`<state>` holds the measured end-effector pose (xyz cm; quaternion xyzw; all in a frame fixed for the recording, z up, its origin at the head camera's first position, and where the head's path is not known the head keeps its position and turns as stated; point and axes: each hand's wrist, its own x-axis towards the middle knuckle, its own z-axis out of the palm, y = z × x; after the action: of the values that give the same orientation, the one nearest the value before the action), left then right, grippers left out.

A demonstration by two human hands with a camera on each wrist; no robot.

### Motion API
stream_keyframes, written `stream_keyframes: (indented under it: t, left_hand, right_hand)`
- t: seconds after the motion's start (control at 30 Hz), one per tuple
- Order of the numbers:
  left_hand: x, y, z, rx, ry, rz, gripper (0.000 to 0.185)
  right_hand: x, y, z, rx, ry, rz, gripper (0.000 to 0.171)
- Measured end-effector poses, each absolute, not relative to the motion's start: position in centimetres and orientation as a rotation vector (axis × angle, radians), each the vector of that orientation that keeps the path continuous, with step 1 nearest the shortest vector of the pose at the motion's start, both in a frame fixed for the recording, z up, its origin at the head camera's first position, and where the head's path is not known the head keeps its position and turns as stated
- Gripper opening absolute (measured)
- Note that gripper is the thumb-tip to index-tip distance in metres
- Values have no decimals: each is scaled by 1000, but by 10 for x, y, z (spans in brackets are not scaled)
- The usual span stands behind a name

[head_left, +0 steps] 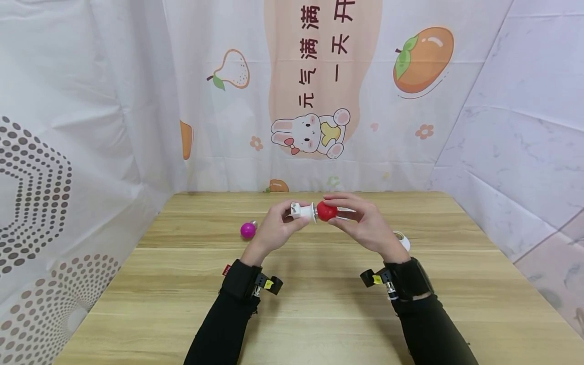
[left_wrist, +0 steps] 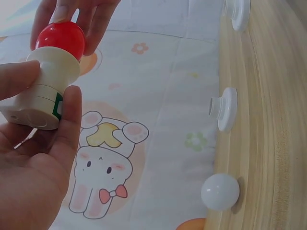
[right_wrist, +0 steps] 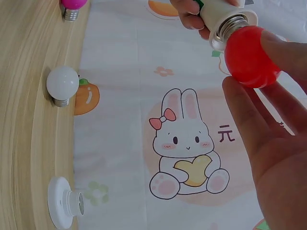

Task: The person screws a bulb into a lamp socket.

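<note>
In the head view my left hand (head_left: 278,225) grips a white lamp socket (head_left: 305,211) by its body, thumb on the near side. My right hand (head_left: 365,223) pinches a red light bulb (head_left: 327,211) by its globe with thumb and fingers. Both are held up above the table, bulb and socket end to end. The right wrist view shows the bulb's metal screw base (right_wrist: 233,26) at the socket's mouth, part of its thread still visible. From the left wrist, the socket's rim hides that thread, and a green and white label (left_wrist: 58,106) shows on the socket's side.
A magenta bulb (head_left: 248,230) lies on the wooden table (head_left: 319,304), left of the hands. A white bulb (right_wrist: 63,83) and two white round-based sockets (left_wrist: 228,110) stand toward the back. A printed curtain (head_left: 228,121) hangs behind the table.
</note>
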<state>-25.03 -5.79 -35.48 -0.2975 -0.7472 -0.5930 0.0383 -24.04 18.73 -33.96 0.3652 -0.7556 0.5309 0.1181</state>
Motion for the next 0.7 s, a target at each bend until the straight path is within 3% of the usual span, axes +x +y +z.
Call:
stream_keyframes:
  t: [0.7]
  left_hand:
    - [-251,-57,-357,-887,-2317,-1770,36]
  right_hand:
    - [-236,185,-335,912,-2321,1578,42]
